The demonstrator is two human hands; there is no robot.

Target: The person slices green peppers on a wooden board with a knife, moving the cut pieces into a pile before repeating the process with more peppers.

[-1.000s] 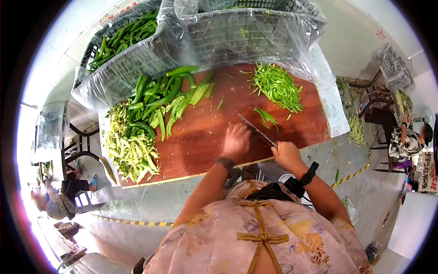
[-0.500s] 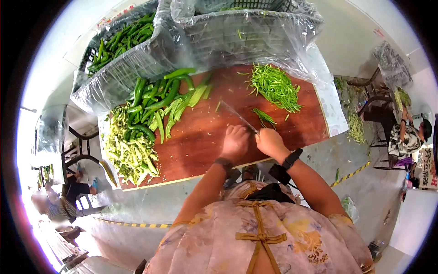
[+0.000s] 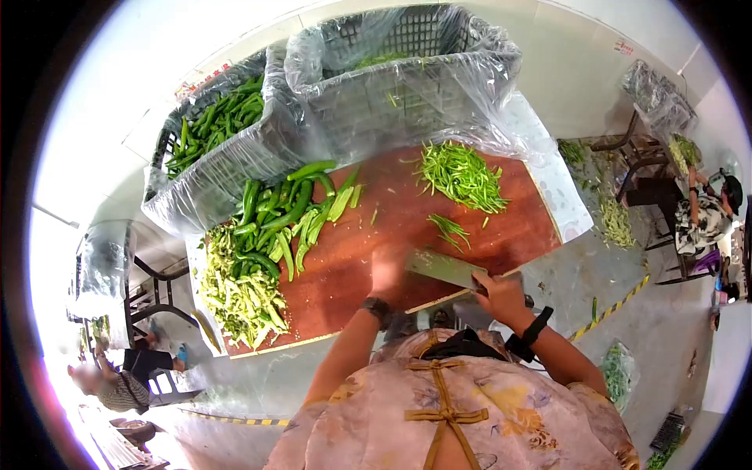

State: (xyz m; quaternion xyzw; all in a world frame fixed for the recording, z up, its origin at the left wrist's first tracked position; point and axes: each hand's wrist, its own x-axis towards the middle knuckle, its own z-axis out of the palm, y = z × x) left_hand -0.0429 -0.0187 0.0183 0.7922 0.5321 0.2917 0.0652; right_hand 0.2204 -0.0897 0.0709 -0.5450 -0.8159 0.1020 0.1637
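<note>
The handle of a broad-bladed cleaver (image 3: pixel 442 268) is gripped in my right hand (image 3: pixel 501 299), near the front edge of the red-brown board (image 3: pixel 345 251). Its blade points left, turned so that the flat side shows. Just left of the blade tip is my left hand (image 3: pixel 388 270), over the board and smeared by motion, so its fingers cannot be made out. A small bunch of green pepper strips (image 3: pixel 449 229) lies beyond the blade. Farther back is a large heap of cut strips (image 3: pixel 464 177). Whole green peppers (image 3: pixel 290 205) and split pepper pieces (image 3: pixel 315 227) lie to the left.
Pale pepper cores and scraps (image 3: pixel 241 294) are piled at the board's left end. Behind stand two plastic-lined crates, one with whole peppers (image 3: pixel 219 121), the other crate (image 3: pixel 407 94) with some green strips. One person (image 3: pixel 701 215) sits at right, another (image 3: pixel 117 384) at left.
The cleaver has swung from pointing away to lying more sideways, its flat side now showing. My right hand has moved right and nearer me; my left hand has shifted slightly left. The view has shifted.
</note>
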